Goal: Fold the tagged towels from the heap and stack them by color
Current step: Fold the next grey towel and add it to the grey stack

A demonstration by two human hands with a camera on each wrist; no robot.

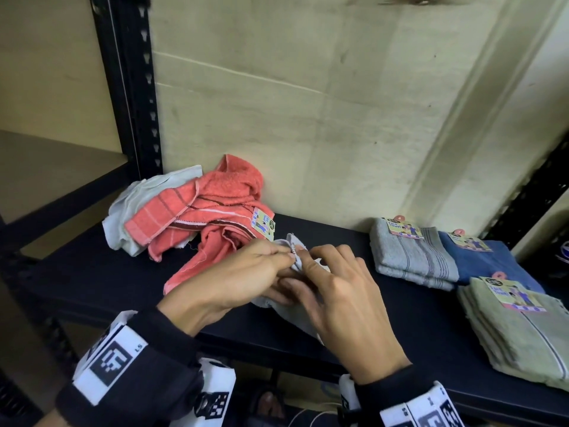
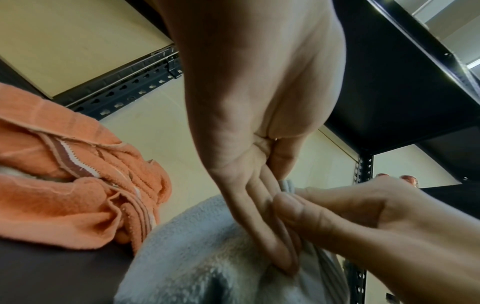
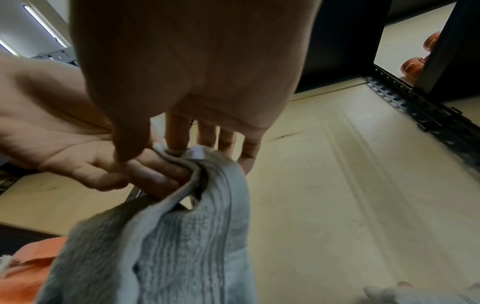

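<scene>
A person's left hand (image 1: 234, 272) and right hand (image 1: 345, 291) meet over a dark shelf (image 1: 92, 272), both pinching one bunched corner of a grey towel (image 1: 292, 315) whose body trails toward the near edge. In the right wrist view the left hand's fingers (image 3: 155, 174) curl under the ribbed hem, and the right hand's thumb and forefinger close on the same corner. To the far left lies the heap: coral striped towels (image 1: 212, 211) over a pale one (image 1: 138, 204), a paper tag (image 1: 263, 223) showing. On the right sit folded stacks: grey (image 1: 412, 260), blue (image 1: 492, 263), and, nearest, olive green (image 1: 523, 334), each tagged.
</scene>
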